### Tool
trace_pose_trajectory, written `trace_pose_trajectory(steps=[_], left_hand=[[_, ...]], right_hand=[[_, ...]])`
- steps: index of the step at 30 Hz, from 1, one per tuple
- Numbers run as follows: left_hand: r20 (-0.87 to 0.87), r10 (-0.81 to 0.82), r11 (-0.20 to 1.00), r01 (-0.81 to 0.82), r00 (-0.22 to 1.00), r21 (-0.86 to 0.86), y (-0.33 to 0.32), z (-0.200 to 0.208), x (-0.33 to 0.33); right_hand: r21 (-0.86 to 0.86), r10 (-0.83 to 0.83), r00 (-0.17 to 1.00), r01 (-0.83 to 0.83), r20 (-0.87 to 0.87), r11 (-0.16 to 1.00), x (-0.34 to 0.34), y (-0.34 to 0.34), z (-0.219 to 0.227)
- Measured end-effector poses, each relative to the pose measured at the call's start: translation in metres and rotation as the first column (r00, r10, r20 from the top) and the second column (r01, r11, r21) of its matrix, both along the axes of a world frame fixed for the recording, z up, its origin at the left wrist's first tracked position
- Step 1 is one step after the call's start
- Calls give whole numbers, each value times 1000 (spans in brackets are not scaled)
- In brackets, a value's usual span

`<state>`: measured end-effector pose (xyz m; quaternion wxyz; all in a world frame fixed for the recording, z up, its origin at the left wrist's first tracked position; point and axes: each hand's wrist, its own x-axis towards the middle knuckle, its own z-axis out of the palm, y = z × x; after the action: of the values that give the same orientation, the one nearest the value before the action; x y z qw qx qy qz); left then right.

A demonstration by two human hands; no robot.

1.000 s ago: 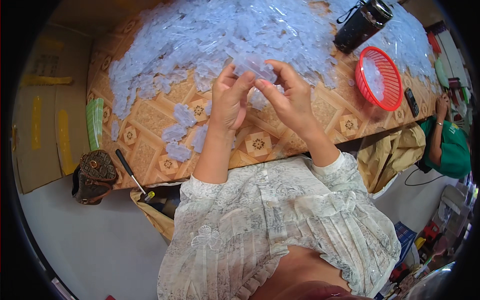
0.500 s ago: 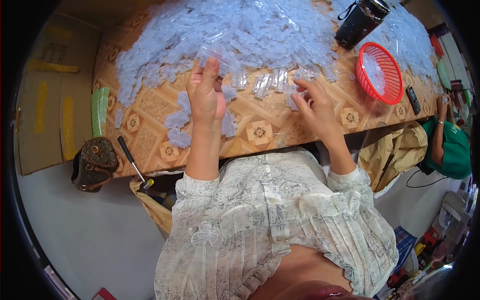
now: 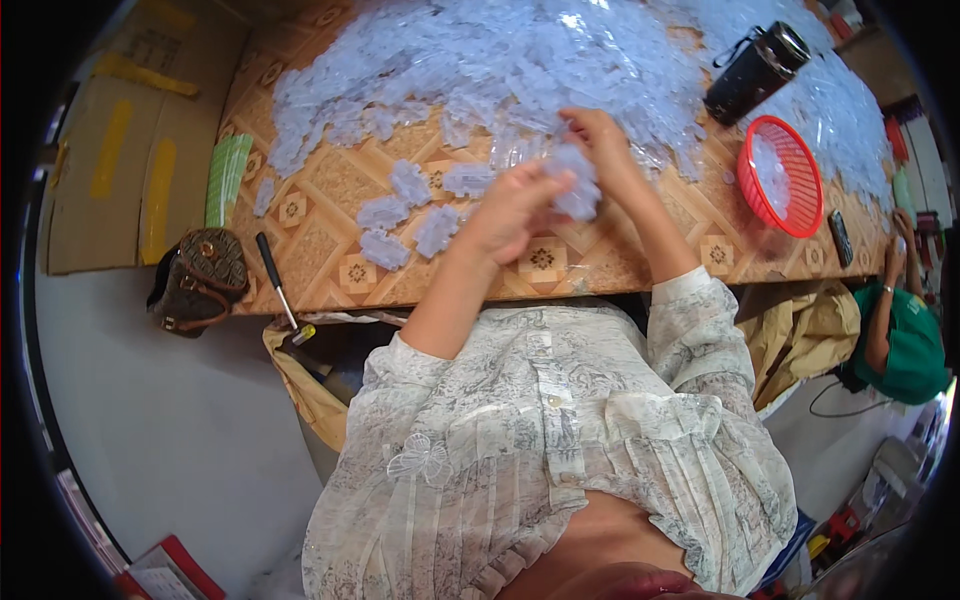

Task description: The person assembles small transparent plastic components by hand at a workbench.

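Note:
My left hand (image 3: 515, 212) is closed, thumb on top, around a small bundle of clear, bluish plastic pieces (image 3: 576, 185); motion blurs the bundle. Just behind and to the right of it is my right hand (image 3: 605, 150), fingers bent and apart, with nothing I can make out in them. Its fingertips are by the near edge of a large heap of the same plastic pieces (image 3: 430, 75). A short row of clear pieces (image 3: 515, 150) lies left of those fingertips. Several loose bundles (image 3: 384, 212) rest on the wood-patterned tabletop (image 3: 325, 230), left of my left hand.
On the right are a black flask (image 3: 757, 75), a red plastic basket (image 3: 808, 190) with pieces inside, and a dark phone-like device (image 3: 841, 238). A screwdriver (image 3: 280, 280) and a brown patterned bag (image 3: 205, 275) sit at the left edge. A person in green (image 3: 905, 335) works at far right.
My left hand has come right and nearer, now beside my right hand, with a bundle instead of one clear strip showing in it. My right hand has moved farther from me. The view has shifted slightly.

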<state>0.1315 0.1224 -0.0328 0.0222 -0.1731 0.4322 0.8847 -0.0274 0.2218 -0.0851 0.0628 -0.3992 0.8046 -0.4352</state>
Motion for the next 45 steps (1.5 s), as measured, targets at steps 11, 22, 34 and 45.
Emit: trace_pose_trajectory(steps=[11,22,34,45], left_hand=[[-6,168,940,-162,986,-300,7,-1,19],[-45,416,871,-412,908,-269,-3,-16,-48],[8,308,829,-264,951,-493,-28,-1,-39],[-130,244,763,-273,961,-586,-10,-3,-49]], right_hand=[[203,164,887,-81,-432,976,19,60,22],[179,151,775,-50,-613,983,-36,17,-19],[-89,-370,827,369,-422,925,-40,120,97],[560,-396,901,424,-179,711,-137,226,36]])
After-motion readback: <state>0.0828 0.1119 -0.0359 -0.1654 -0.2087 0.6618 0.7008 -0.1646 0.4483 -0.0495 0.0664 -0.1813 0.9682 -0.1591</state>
